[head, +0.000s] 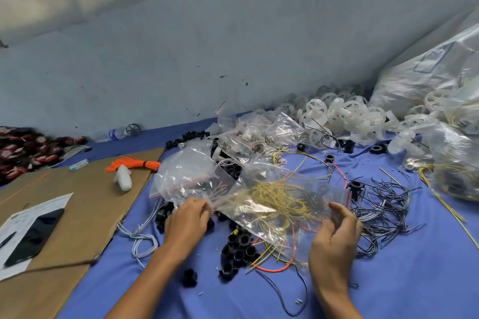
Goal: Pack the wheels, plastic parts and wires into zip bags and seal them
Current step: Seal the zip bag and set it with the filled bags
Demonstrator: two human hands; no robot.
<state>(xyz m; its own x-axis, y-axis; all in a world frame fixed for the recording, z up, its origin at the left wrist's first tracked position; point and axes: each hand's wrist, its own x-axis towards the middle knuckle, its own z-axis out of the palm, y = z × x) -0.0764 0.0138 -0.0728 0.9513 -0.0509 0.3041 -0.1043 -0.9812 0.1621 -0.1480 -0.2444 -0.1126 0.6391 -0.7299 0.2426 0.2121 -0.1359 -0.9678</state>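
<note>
Both hands [259, 228] pinch crinkly clear zip bag [280, 204] of yellow wires [282, 198]

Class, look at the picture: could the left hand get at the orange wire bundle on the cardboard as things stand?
Probably not at once. The left hand is pinching the zip bag and would have to let go first. Otherwise the cardboard between it and the orange bundle looks bare.

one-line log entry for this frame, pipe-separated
stage: bagging wires | left hand: pinching zip bag edge | right hand: holding other end | contents: yellow wires | seal: cannot tell
</note>
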